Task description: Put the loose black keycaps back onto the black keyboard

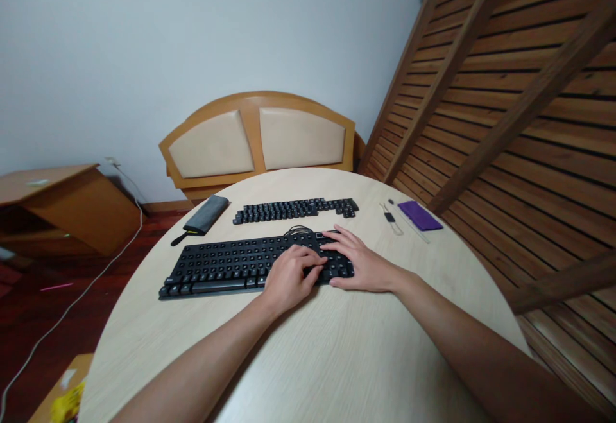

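Observation:
A black keyboard [219, 262] lies on the round table in front of me. Most of its switches show bare, while keycaps sit along its near row. My left hand [291, 275] is over its right part, thumb and fingertips pinched together close to the keys. Whatever is between those fingertips is too small to make out. Spread across the right end of the keyboard is my right hand [363, 259], its thumb at the near edge and fingers toward the far edge. Behind the keyboard, loose black keycaps [289, 209] are laid out in rows. A coiled black cable [298, 230] rests between them.
A grey folded pouch [208, 214] with a black strap lies at the table's left. At the right are a wire keycap puller [391, 217], a thin rod-like tool [409, 221] and a purple cloth [419, 215]. A wooden headboard [257, 134] stands beyond the table [337, 359].

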Action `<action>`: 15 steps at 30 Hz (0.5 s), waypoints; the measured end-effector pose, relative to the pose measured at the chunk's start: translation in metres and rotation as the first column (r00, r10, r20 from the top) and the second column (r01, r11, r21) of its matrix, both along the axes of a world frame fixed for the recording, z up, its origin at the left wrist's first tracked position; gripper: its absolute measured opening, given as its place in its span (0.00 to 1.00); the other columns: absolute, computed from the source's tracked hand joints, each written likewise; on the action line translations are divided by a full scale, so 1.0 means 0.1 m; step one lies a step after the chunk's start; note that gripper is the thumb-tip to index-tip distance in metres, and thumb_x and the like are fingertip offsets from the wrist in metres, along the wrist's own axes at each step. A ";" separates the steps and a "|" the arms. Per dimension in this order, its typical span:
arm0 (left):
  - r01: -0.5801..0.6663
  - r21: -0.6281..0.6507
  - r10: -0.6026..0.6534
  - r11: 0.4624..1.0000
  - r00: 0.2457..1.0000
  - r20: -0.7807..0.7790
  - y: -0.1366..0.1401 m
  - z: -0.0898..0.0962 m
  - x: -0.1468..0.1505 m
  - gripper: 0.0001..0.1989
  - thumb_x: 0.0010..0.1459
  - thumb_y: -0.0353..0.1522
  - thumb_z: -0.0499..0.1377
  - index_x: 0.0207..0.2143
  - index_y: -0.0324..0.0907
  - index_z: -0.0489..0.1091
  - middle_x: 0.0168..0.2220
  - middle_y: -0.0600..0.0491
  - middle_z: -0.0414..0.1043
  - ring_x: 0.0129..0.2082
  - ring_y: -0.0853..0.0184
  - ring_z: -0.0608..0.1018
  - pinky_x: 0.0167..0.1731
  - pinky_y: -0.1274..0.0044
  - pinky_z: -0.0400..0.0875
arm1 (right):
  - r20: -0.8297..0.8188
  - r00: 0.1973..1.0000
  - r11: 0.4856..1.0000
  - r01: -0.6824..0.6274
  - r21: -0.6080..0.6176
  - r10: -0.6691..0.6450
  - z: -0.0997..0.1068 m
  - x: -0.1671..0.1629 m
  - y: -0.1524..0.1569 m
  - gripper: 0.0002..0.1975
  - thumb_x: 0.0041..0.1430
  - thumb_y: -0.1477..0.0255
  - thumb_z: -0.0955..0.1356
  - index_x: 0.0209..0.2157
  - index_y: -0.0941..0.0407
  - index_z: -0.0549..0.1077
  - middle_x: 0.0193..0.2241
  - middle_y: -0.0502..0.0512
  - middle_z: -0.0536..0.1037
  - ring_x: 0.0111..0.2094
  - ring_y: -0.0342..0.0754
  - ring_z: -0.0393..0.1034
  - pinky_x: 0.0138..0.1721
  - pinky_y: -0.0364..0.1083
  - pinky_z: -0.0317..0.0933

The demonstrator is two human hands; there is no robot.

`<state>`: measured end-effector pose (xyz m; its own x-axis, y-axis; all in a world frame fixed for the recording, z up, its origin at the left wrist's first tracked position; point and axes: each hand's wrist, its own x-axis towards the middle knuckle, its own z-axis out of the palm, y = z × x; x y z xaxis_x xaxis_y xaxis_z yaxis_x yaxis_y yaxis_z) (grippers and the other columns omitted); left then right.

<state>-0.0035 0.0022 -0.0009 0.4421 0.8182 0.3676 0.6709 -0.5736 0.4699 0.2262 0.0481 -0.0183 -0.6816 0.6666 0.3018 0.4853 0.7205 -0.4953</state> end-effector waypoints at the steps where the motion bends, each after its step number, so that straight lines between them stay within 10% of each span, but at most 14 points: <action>1: 0.003 0.010 -0.003 1.000 1.000 -0.006 0.00 0.00 0.00 0.11 0.64 0.30 0.58 0.45 0.45 0.78 0.42 0.52 0.77 0.43 0.62 0.75 0.46 0.68 0.71 | -0.001 1.000 1.000 0.000 -0.002 0.000 0.00 0.00 0.00 0.36 0.50 0.57 0.75 0.59 0.50 0.67 0.67 0.59 0.58 0.70 0.63 0.38 0.65 0.66 0.44; 15: 0.066 0.124 -0.045 0.990 0.985 -0.166 -0.03 0.00 0.03 0.12 0.67 0.30 0.54 0.47 0.43 0.76 0.43 0.48 0.75 0.42 0.61 0.73 0.43 0.68 0.73 | -0.001 1.000 1.000 0.004 -0.017 -0.004 0.04 0.00 -0.01 0.36 0.50 0.58 0.75 0.60 0.50 0.66 0.67 0.60 0.58 0.70 0.64 0.38 0.65 0.67 0.44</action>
<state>-0.0008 -0.0007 -0.0006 0.5481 0.7411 0.3878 0.6974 -0.6608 0.2774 0.2262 0.0469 -0.0145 -0.6785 0.6746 0.2909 0.4881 0.7099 -0.5078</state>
